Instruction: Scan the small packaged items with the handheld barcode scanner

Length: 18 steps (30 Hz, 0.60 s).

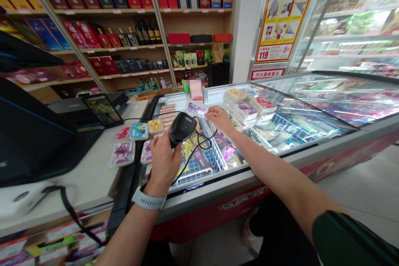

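My left hand [164,162] is wrapped round the handle of a black barcode scanner [183,126], held over the glass-topped freezer [199,187]. Its black cable [193,152] loops below the scanner's head. Just beyond the scanner, my right hand [220,118] pinches the edge of a clear flat pack with a purple and white label [197,109]. To the right of that hand, stacks of similar packs with purple [246,109], red [263,104] and yellow [236,94] labels stand on the glass. Several more lie at the left, among them a blue one [139,131] and a purple one [122,153].
A counter [90,160] with a dark monitor [34,129] and a phone-like screen [102,109] is at the left. Shelves [115,10] of boxes and bottles line the back. Inside the freezer are wire baskets [215,149]. A glass-doored cooler [352,29] stands at the right.
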{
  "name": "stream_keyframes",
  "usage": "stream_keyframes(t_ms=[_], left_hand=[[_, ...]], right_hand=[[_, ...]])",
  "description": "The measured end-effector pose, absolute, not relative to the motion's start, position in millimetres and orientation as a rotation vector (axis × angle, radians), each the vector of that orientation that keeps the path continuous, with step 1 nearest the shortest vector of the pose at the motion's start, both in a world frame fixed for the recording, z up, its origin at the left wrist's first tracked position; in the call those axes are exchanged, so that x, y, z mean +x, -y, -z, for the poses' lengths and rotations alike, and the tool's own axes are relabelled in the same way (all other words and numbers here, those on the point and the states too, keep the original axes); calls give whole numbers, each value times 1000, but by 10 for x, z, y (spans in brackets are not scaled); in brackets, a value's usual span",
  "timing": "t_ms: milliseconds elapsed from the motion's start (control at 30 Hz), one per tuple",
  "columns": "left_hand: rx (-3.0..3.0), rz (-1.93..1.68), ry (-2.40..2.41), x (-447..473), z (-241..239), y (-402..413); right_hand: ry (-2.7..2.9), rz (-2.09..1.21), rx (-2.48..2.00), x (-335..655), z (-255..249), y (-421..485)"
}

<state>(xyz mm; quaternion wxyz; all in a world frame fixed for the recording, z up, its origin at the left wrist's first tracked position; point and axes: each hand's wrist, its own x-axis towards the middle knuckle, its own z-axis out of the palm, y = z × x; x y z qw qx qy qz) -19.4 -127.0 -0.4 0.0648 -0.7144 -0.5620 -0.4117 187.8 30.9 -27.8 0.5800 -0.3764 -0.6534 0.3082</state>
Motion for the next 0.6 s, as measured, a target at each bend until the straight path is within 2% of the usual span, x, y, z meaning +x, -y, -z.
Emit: stream_keyframes(t_ms=[600], left_hand=[[-2135,1197,1681,-201,14,1263]], right_hand=[[1540,-710,-875,1870,258,-276]])
